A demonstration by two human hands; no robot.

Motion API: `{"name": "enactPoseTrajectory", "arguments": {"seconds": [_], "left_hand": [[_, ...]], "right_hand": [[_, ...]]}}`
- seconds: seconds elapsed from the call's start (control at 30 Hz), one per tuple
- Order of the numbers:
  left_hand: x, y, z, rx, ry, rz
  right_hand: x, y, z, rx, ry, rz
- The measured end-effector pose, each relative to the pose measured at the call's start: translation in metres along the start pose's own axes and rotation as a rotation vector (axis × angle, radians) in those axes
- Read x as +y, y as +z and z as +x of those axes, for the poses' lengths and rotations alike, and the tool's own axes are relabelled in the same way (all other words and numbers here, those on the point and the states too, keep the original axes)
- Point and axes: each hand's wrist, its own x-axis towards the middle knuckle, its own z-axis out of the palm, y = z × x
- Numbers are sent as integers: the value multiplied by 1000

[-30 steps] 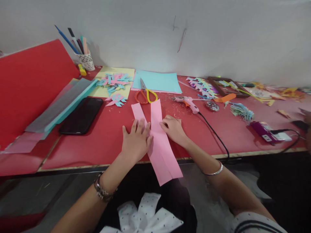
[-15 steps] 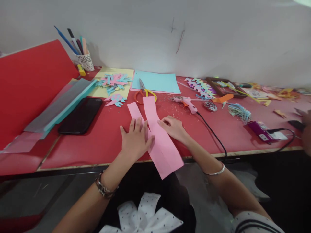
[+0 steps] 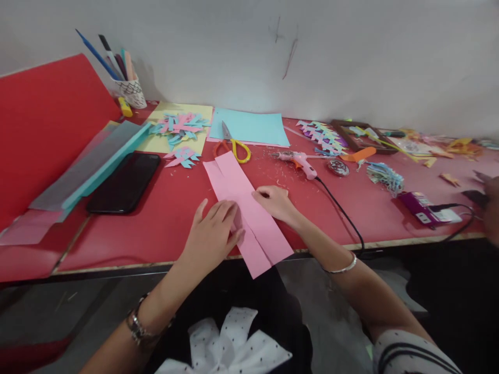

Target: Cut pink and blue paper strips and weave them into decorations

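Observation:
Two pink paper strips point(image 3: 255, 208) lie slanted across the table's front edge, side by side and partly overlapping, their near ends jutting past the edge. My left hand point(image 3: 212, 228) is closed on the left strip's outer edge, fingers bent over the paper and thumb near its middle. My right hand point(image 3: 276, 202) pinches the right edge of the other strip, its lower fingers curled in. Just beyond the strips' far ends lie scissors point(image 3: 242, 150) with yellow and orange handles, blades pointing at the wall. A pink glue gun point(image 3: 298, 161) rests to the right.
Cut pink and blue paper pieces point(image 3: 181, 127) are heaped on a yellow sheet. A black phone point(image 3: 127, 183) and folded grey-blue paper point(image 3: 93, 166) lie left. A cord runs toward a purple power box point(image 3: 423, 209). Another person's hand point(image 3: 491, 208) shows at the far right.
The left strip has come over against the right one, closing the gap at the far end. My left hand has gone from spread flat to curled. My right hand has barely moved.

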Motion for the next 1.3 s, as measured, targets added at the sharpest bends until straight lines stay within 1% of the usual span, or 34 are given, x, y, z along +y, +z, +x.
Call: {"name": "enactPoseTrajectory", "arguments": {"seconds": [0.1, 0.23, 0.4, 0.5, 0.63, 0.77, 1.03, 1.17, 1.3], "left_hand": [[-1, 1, 1, -54, -3, 6], [4, 2, 3, -52, -16, 51], [16, 3, 1, -72, -48, 93], [21, 4, 0, -98, -72, 114], [22, 4, 1, -117, -76, 112], [22, 5, -1, -130, -67, 127], [25, 7, -5, -169, -59, 151], [26, 6, -4, -193, -64, 161], [26, 5, -4, -189, -63, 145]], "right_hand": [[0, -1, 5, -11, 6, -4], [-1, -1, -1, 14, 3, -44], [1, 0, -10, 37, -54, -61], [4, 4, -12, 68, -87, -137], [5, 9, -16, 94, -93, -286], [5, 10, -20, 103, -80, -365], [7, 10, -23, 129, -74, -407], [11, 8, -23, 105, -97, -416], [15, 4, -25, 116, -105, -451]]}}
